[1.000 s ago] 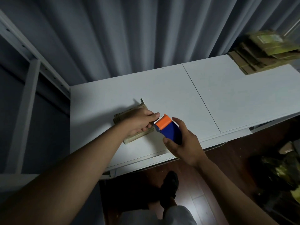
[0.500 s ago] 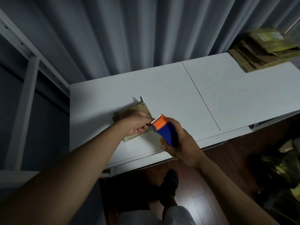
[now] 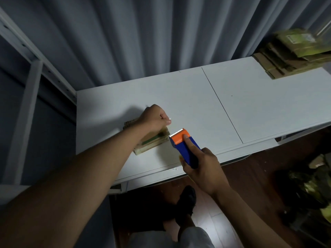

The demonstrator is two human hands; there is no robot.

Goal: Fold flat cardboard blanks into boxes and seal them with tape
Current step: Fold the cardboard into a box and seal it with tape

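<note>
Gripping the blue-and-orange tape dispenser [image 3: 184,145] in the right hand [image 3: 204,167], wrapping the fingers round its body and laying the index finger along the top, probably for steering the toothed edge and steadying the pull. Holding it just beside the near right corner of the small cardboard box [image 3: 152,143], angling the cutter up and away towards the far side of the white table [image 3: 197,101]. Curling the left hand [image 3: 155,119] tight above the far part of the box and pinching a small pale glint at the fingertips, apparently the tape end [image 3: 169,120], though seeing too little of the clear strip to be sure. Judging from that: drawing out a length between the two hands, keeping it taut and off the cardboard so as to lay it straight along the seam. Covering much of the box with the left wrist and forearm, so not telling whether pressing on it or merely hovering, nor whether the flaps are lying fully closed. Leaving the stack of flat blanks [image 3: 286,61] well apart at the far right corner of the table, presumably waiting for folding after this box.
</note>
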